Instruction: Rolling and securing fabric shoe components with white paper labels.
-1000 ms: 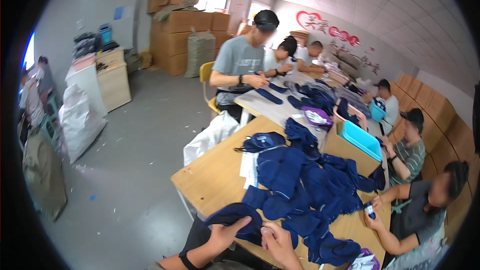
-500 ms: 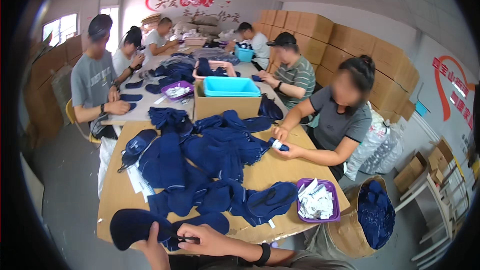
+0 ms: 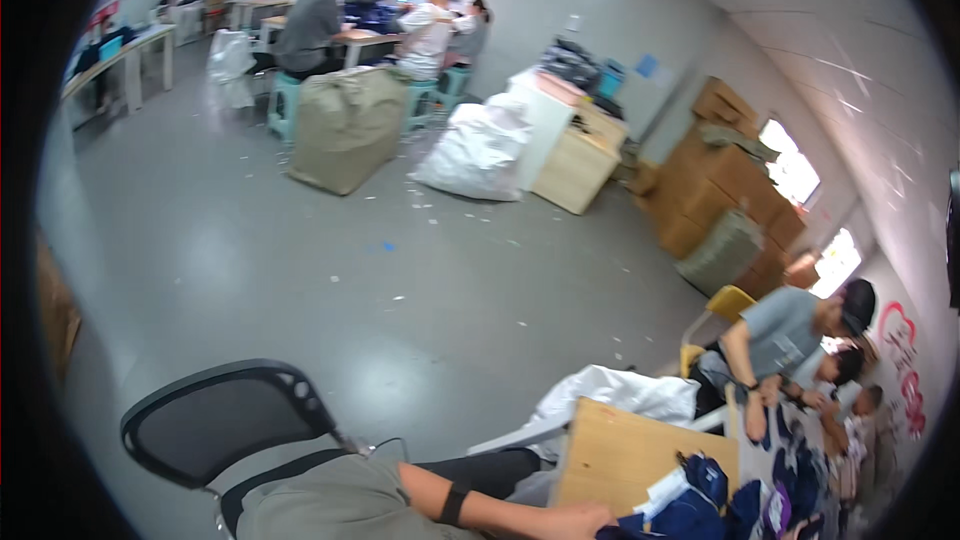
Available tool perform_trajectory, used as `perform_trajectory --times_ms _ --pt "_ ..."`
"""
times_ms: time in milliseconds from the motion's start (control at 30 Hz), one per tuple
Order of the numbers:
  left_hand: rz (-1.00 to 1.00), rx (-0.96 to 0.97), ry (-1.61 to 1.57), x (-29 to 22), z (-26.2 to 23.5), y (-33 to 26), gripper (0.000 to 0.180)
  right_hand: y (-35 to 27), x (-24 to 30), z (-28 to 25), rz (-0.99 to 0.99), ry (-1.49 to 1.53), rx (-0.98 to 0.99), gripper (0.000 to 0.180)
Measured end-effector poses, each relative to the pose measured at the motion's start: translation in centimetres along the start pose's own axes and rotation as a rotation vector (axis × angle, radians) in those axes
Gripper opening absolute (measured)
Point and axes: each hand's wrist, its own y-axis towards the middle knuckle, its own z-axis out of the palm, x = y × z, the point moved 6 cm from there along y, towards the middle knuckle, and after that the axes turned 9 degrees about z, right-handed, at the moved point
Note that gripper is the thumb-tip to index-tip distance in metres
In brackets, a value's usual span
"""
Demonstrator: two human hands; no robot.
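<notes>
At the table's edge, 1 hand [image 3: 585,520] touches dark blue garments [image 3: 690,515]; grip unclear

- Navy fabric pieces [image 3: 690,518] — dark blue, soft and crumpled — lie in a loose heap on the near end of the wooden table [image 3: 610,455], at about 5 o'clock in the view.
- The heap spreads along the table towards 4 o'clock, the pieces overlapping one another.
- One piece [image 3: 706,475] sits on top, bunched up, with a lighter patch showing on it.
- A pale, flat piece [image 3: 662,492] — white or light grey — lies tucked between the blue ones.
- The hand [image 3: 580,520] rests at the heap's near edge, touching the blue fabric; its grip cannot be made out.
</notes>
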Motion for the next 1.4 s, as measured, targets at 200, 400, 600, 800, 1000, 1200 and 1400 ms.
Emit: perform_trajectory --times_ms 200,400,600,800,1000,1200,1400 --pt "-0.030 0.044 -0.109 -1.6 -0.9 0.6 0.021 4.9 -3.2 2.9 0.023 0.451 0.066 0.030" --pt "0.025 0.264 -0.215 -2.6 -0.4 0.2 0.027 5.7 -2.8 5.4 0.040 0.356 0.059 0.029" --pt "0.155 -0.335 0.456 -5.4 -17.6 -4.4 0.063 6.4 -2.3 5.3 0.037 0.221 -0.010 0.029" --pt "0.224 -1.150 1.327 -18.6 -26.5 -16.9 0.085 5.7 -1.3 3.5 0.080 0.061 -0.162 0.029" --pt "0.404 -1.245 1.654 -22.5 -23.0 -17.1 0.103 5.0 -1.6 1.0 0.020 -0.001 -0.110 0.031" --pt "0.533 -1.141 1.334 -19.3 -23.8 -15.5 0.098 3.5 0.3 0.6 -0.061 -0.208 0.006 0.021" --pt "0.600 -0.800 0.804 -12.6 -21.8 -7.3 0.085 3.0 1.5 -4.5 0.069 -0.225 -0.298 0.015"
